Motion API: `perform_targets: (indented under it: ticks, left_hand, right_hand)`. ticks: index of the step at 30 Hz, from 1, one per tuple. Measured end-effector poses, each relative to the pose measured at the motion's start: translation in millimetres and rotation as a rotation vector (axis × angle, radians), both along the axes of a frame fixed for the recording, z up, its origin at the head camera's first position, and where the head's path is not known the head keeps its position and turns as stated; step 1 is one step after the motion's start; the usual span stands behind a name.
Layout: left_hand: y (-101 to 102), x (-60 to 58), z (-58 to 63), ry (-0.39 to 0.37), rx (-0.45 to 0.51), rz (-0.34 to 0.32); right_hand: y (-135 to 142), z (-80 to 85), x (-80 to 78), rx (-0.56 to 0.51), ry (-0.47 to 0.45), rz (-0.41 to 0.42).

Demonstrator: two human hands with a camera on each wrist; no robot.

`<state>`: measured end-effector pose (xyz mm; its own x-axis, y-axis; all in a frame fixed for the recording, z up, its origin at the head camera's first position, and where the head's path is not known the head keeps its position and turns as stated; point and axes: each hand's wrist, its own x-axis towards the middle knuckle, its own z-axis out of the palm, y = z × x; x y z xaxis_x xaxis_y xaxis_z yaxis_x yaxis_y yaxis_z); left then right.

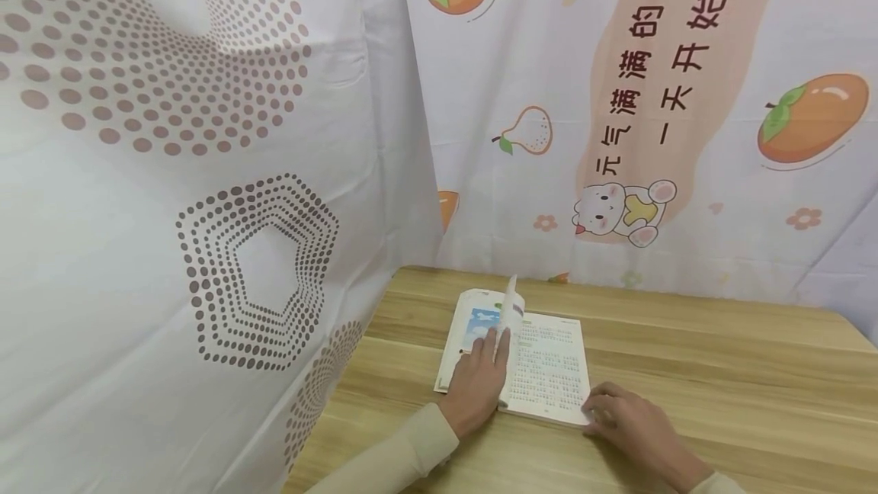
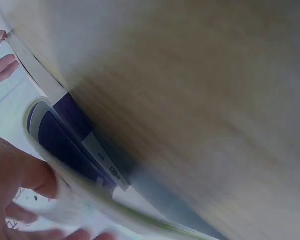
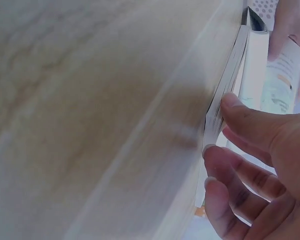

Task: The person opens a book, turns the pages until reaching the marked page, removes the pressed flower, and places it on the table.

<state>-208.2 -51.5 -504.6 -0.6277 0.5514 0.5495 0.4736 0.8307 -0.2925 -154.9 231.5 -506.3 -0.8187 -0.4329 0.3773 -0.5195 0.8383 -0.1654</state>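
An open book (image 1: pixel 549 372) with printed text lies on the wooden table, a blue picture on its left page. Near the spine one page (image 1: pixel 511 311) stands up in a curve. My left hand (image 1: pixel 475 381) rests on the left side with fingers stretched along the raised page. In the left wrist view the dark blue spine (image 2: pixel 72 117) shows at the table, with the left-hand pages arching over it. At the lower right corner, my right hand (image 1: pixel 627 421) pinches the book's edge. The right wrist view shows its thumb (image 3: pixel 235 102) against the page block and the other fingers curled.
The wooden table (image 1: pixel 720 372) extends right of the book. Behind it hangs a white cloth (image 1: pixel 549 212) with fruit prints and large characters. Another cloth (image 1: pixel 137 250) with dotted patterns hangs along the left side, close to the table's left edge.
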Motion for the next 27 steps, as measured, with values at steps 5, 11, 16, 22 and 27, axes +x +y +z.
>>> perform_targets:
  ticks: [5, 11, 16, 22, 27]
  left_hand:
    - [0.2, -2.3, 1.4, -0.028, -0.050, 0.036]
    - [-2.7, -3.0, 1.5, -0.051, -0.098, -0.023]
    - [-2.5, -3.2, 2.9, -0.103, -0.096, -0.095]
    - [1.3, -3.0, 8.6, -0.123, -0.130, -0.095]
    - [1.9, 0.0, 8.7, -0.138, -0.121, -0.102]
  right_hand:
    - [2.1, 1.5, -1.6, -0.002, -0.031, 0.009]
    - [2.6, 3.6, -2.0, -0.013, -0.046, 0.019]
    - [1.4, 3.7, -2.4, -0.021, 0.001, 0.055]
    - [-2.2, 2.8, -2.7, -0.030, 0.099, 0.099]
    - [-3.7, 1.5, -1.1, 0.001, 0.164, 0.115]
